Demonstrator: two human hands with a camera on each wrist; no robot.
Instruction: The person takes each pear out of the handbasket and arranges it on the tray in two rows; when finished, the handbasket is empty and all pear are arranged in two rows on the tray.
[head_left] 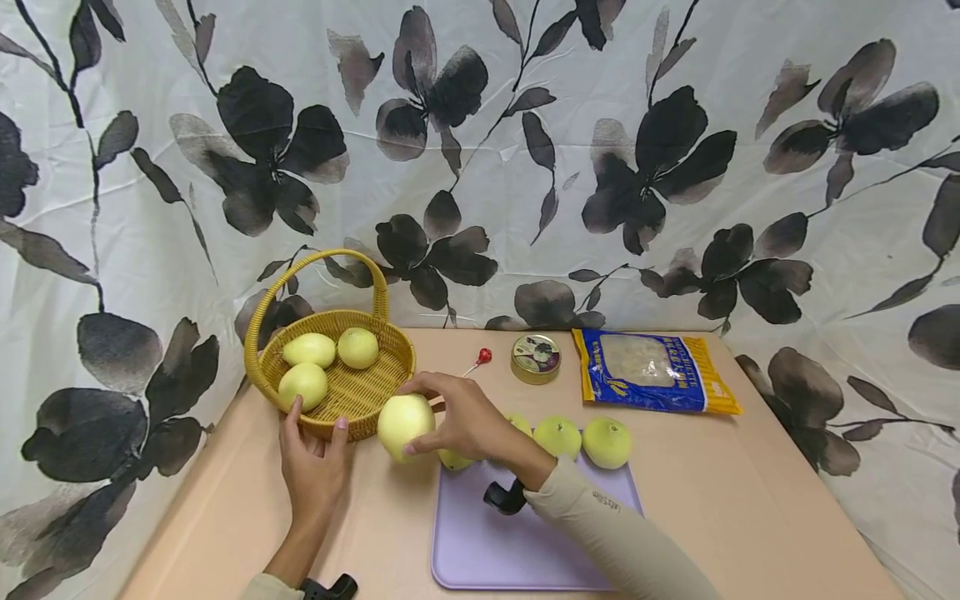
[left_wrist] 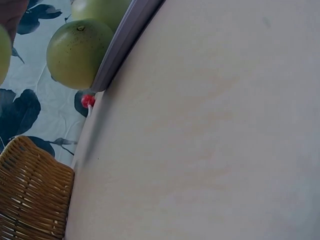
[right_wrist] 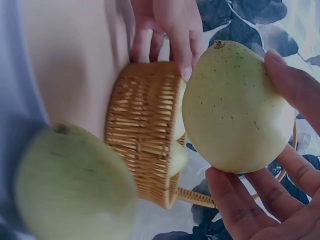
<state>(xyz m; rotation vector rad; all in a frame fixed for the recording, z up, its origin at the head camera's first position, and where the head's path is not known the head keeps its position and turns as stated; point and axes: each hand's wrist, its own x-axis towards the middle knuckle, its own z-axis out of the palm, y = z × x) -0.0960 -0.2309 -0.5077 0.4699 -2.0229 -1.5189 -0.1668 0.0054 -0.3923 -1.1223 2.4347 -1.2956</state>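
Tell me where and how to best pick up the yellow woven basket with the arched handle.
Probably by the top of its arched handle, coming from above: it rises well clear of the basket's rim, and the three pale yellow-green fruits inside lie below, leaving the arch unobstructed.
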